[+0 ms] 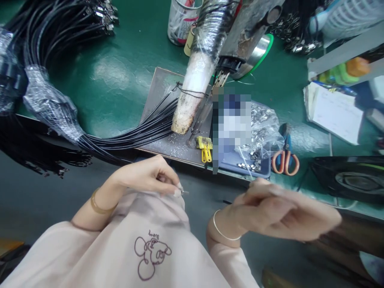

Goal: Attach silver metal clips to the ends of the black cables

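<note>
Just below the near edge of the green surface (120, 76), the left hand (150, 176) keeps its grip pressed together, the fingertips (177, 191) pinching a small metal piece (185, 192) that sticks out toward the right. The right hand (279, 212) is blurred; its fingers lie folded over one another, and whether they hold anything cannot be told. Each wrist wears one thin bangle. Beyond the hands, a dark metal plate (162, 86) lies on the surface, with a loose bundle of black cables (135, 134) fanning across it from a plastic-wrapped sheath (51, 106) on the left. A thick wrapped cylinder (195, 86) slants down onto the plate, and one yellow clip (205, 148) lies at its foot among metal specks. To the right, a blue tray (255, 170) holds a clear bag of small metal clips (265, 128). One pair of orange-handled scissors (285, 158) rests just beside the tray. At the back stand a clear jar (180, 22) and a solder reel (261, 48); more black cables (63, 28) are heaped at the upper left.
</note>
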`<state>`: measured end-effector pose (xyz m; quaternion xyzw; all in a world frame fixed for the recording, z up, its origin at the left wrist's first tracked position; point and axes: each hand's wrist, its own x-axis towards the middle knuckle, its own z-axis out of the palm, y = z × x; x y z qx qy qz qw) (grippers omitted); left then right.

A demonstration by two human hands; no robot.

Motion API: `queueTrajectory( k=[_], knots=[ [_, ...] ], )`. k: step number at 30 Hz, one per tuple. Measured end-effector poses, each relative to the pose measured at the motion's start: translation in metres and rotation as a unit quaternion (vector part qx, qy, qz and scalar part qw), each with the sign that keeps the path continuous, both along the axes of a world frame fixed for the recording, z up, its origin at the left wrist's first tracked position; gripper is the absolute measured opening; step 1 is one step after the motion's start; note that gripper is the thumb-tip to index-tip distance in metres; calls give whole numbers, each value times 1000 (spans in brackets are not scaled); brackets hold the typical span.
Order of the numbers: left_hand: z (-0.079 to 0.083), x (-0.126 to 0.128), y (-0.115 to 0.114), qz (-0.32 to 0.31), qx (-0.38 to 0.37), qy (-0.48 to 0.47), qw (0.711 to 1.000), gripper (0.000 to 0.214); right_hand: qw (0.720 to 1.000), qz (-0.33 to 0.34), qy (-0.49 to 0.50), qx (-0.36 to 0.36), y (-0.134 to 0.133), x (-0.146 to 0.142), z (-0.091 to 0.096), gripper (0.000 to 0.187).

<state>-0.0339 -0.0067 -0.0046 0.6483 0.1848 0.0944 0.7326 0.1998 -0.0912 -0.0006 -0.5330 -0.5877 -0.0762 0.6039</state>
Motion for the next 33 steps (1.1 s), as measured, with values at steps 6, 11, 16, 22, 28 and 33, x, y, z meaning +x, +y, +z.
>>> queueTrajectory(
  k=[6,11,16,22,28,33],
  knots=[
    [1,0,-6,-19,27,-5,999,23,929,-60,-169,-323,30,34,5,21],
    [2,9,-9,94,5,-19,995,24,891,-30,-165,-421,53,51,0,20],
    [-2,18,-12,231,-27,-30,972,23,893,-13,-149,-424,52,46,4,16],
    [-11,23,-13,353,-18,-32,935,12,963,-74,31,-257,25,10,15,11],
    [-11,25,-16,401,53,-24,914,14,952,103,160,-241,15,-33,10,8],
    [-8,27,-19,410,132,0,903,15,943,106,153,-277,17,-52,-5,6]
  ],
)
